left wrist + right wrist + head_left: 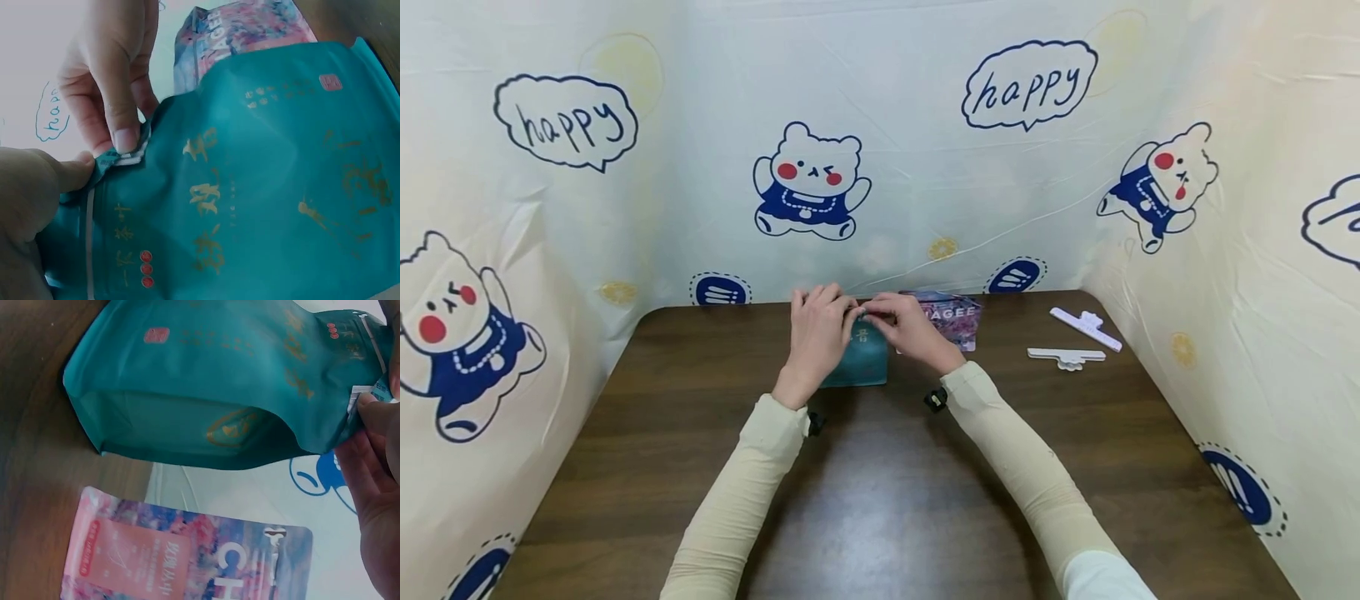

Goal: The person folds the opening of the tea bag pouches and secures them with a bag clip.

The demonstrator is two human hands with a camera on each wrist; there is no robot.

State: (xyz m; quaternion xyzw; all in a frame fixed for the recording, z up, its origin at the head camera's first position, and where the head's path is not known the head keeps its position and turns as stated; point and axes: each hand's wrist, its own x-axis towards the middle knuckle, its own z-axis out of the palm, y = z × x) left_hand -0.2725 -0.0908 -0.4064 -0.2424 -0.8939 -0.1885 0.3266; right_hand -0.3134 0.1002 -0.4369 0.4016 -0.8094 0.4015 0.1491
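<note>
A teal tea bag with gold lettering stands on the table, its top edge partly covered by both hands in the head view. My right hand pinches the bag's upper corner between thumb and fingers; in the left wrist view, a small white strip shows beneath that thumb. My left hand grips the other side of the top, its thumb near the edge. The right wrist view shows the teal bag from its side fold, with the right hand on its corner.
A pink and purple pouch stands just behind and right of the teal bag. Two pale sealing clips, one lilac-white and one white, lie at the right of the brown table. A printed cloth surrounds the table's back and sides.
</note>
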